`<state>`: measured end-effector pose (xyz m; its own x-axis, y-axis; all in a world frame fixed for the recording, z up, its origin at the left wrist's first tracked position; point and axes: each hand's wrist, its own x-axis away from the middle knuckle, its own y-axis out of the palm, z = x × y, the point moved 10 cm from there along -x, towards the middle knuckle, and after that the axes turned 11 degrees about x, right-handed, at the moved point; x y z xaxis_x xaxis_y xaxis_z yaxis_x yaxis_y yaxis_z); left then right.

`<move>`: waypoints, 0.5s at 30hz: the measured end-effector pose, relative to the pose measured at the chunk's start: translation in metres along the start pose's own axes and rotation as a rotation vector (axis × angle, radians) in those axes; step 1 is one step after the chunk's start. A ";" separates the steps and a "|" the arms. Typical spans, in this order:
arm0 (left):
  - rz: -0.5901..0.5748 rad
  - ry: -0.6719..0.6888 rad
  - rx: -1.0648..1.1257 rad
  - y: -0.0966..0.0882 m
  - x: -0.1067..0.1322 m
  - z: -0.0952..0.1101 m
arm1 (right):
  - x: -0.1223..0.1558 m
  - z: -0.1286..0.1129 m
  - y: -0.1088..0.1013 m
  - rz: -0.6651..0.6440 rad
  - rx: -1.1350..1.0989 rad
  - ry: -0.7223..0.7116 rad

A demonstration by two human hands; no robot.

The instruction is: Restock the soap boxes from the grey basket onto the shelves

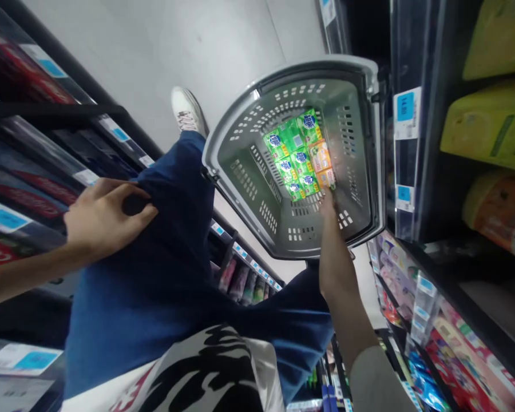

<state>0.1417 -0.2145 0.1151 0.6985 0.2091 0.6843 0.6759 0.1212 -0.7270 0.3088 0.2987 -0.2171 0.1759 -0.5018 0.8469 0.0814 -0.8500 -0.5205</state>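
A grey plastic shopping basket (236, 143) stands on the pale floor between the shelves. Its bottom holds several green packets (289, 151) and an orange packet (321, 163). My right hand (333, 240) reaches down into the basket, and its fingertips close on the lower edge of the orange packet. My left hand (100, 214) lies on my raised knee in blue trousers (167, 257), its fingers curled and pinching the fabric.
Shelves line both sides of the aisle: red boxes (21, 74) with blue price tags on one side, yellow and orange bags (489, 120) and small bright packs (438, 343) on the other. My white shoe (189, 111) rests on the floor beside the basket.
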 end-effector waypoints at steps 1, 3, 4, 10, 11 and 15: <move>0.001 -0.005 0.005 -0.001 0.000 -0.001 | -0.002 0.003 0.002 -0.010 -0.039 0.055; -0.012 -0.016 0.011 -0.001 -0.001 -0.003 | -0.002 0.004 0.004 -0.014 -0.117 0.115; -0.019 -0.024 0.012 -0.001 -0.001 -0.003 | -0.002 0.003 0.005 -0.010 -0.152 0.132; -0.031 -0.065 -0.015 -0.005 -0.003 -0.003 | 0.011 0.007 0.007 0.041 -0.231 0.183; -0.033 -0.069 -0.026 -0.005 -0.003 -0.002 | 0.013 0.006 0.007 0.043 -0.230 0.176; -0.051 -0.076 -0.054 -0.001 -0.004 -0.003 | 0.020 -0.005 0.003 0.065 -0.194 0.112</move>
<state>0.1389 -0.2188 0.1139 0.6446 0.2771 0.7126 0.7232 0.0812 -0.6858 0.3073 0.2853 -0.2011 0.0639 -0.5619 0.8247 -0.1187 -0.8248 -0.5528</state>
